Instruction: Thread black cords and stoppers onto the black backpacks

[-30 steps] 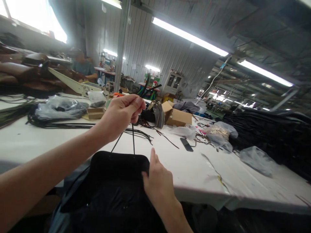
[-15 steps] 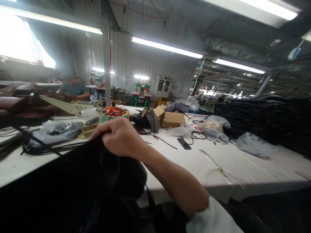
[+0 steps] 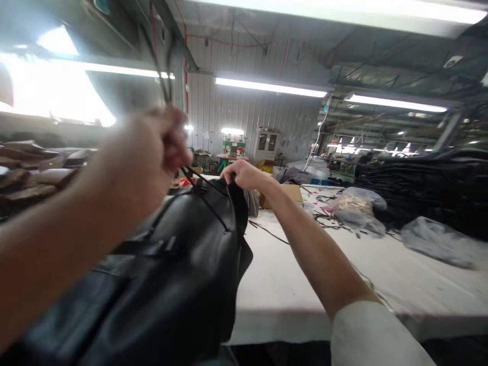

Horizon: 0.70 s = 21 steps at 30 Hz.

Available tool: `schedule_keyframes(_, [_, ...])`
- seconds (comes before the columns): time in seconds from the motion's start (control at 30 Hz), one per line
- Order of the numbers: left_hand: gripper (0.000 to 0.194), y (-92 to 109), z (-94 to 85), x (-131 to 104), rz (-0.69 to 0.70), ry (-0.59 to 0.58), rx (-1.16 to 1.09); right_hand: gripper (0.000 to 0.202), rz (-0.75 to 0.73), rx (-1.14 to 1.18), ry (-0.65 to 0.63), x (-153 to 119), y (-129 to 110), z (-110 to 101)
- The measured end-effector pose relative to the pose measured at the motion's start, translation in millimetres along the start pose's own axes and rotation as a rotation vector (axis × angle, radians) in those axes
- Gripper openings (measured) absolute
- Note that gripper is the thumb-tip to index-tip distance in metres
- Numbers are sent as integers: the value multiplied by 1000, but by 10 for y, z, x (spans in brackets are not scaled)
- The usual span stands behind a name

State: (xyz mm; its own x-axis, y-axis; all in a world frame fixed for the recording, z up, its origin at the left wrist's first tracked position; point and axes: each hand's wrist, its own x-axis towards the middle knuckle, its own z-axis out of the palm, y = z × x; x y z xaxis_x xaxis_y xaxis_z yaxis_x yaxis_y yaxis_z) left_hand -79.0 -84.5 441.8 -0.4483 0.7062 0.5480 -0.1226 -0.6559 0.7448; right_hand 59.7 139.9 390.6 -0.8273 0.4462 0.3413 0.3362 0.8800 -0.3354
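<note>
A black, leather-like bag (image 3: 183, 254) hangs in front of me at the left and centre, with a thin black cord (image 3: 208, 203) threaded through its upper part. My left hand (image 3: 141, 147), blurred by motion, is closed round the cord above the bag, and two strands stick up past the fist. My right hand (image 3: 244, 175) pinches the bag's top edge at its far right corner. Creases run down the bag's side, and its lower end drops out of view.
Beyond the bag stretches a white table (image 3: 274, 274). On it lie a cardboard box (image 3: 287, 195), a clear plastic bag of small pale pieces (image 3: 354, 203), another crumpled plastic bag (image 3: 434, 239) and loose brown cords. Dark material (image 3: 427, 183) is piled high at the right.
My left hand has come into view, pulling the cord upward. My right hand has shifted right, still on the bag's edge. More of the bag's front now shows.
</note>
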Motion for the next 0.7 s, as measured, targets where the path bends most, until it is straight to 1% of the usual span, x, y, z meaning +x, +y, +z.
schedule_keyframes(0.03, [31, -226, 85, -70, -75, 9, -10, 28, 64, -23, -54, -111, 183, 113])
schedule_keyframes(0.1, [30, -777, 233, -225, -224, 3, -35, 26, 164, -60, -142, -341, 476, 363])
schedule_keyframes(0.13, [26, -1065, 286, -298, -284, -15, -49, 27, 209, -84, -171, -457, 580, 485])
schedule_keyframes(0.17, [23, -1342, 320, -365, -305, -12, -47, 29, 251, -113, -184, -573, 653, 600])
schedule_keyframes(0.23, [26, -1825, 323, -470, -320, 6, -18, 39, 316, -173, -152, -804, 706, 796])
schedule_keyframes(0.3, [36, -2200, 238, -556, -305, 21, 32, 58, 354, -223, -57, -1035, 649, 963])
schedule_keyframes(0.33, [40, -2354, 168, -602, -299, 21, 60, 63, 364, -231, 20, -1150, 591, 1049])
schedule_keyframes(0.37, [43, -2490, 86, -652, -300, 18, 88, 61, 365, -213, 123, -1261, 521, 1143])
schedule_keyframes(0.4, [46, -2613, -4, -708, -305, 12, 114, 55, 354, -160, 243, -1364, 444, 1249])
schedule_keyframes(0.43, [47, -2724, -96, -770, -314, 2, 135, 49, 324, -52, 372, -1452, 365, 1368])
schedule_keyframes(0.47, [48, -2823, -187, -834, -327, -11, 152, 45, 285, 67, 459, -1521, 288, 1497])
schedule_keyframes(0.5, [48, -2911, -273, -900, -341, -26, 165, 44, 245, 183, 507, -1566, 219, 1631])
schedule_keyframes(0.53, [47, -2986, -351, -963, -355, -40, 175, 46, 216, 285, 523, -1588, 161, 1762])
schedule_keyframes(0.6, [44, -3097, -479, -1076, -380, -60, 196, 49, 214, 423, 506, -1567, 81, 1995])
schedule_keyframes(0.7, [35, -3179, -584, -1202, -398, -61, 235, 47, 277, 525, 536, -1453, 43, 2214])
